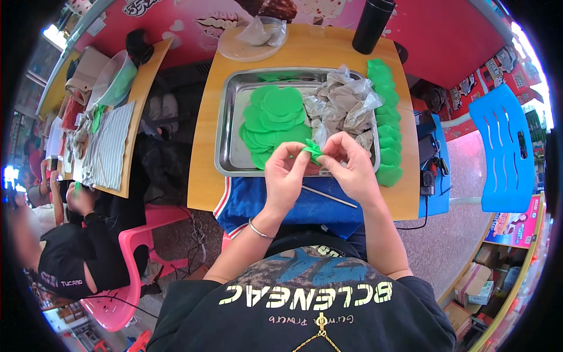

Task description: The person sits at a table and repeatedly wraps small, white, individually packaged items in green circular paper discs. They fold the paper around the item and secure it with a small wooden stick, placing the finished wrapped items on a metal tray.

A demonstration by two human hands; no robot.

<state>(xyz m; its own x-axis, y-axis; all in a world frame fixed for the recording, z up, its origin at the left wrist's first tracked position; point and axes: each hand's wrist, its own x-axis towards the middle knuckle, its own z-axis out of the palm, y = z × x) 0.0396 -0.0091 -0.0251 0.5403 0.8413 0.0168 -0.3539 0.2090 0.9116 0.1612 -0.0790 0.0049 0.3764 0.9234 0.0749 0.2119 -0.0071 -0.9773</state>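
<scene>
Between my two hands, just above the near edge of a metal tray [226, 158], is a small folded green piece [312, 150] that looks like one of the thin round sheets. My left hand [284, 175] pinches its left side with thumb and forefinger. My right hand [352, 171] pinches the other side. In the tray, a loose pile of flat green round sheets [281, 105] lies on the left. Clear plastic bags with grey-brown lumps [346, 102] fill the right. A thin pale stick [330, 197] lies on blue cloth [258, 196] below my hands.
Overlapping green pieces [387, 126] line the table's right side. A black cylindrical bottle [373, 26] and a plate with a plastic bag [253, 40] stand at the back. Left, another person sits on a pink chair [132, 258]; a blue chair [504, 149] is at right.
</scene>
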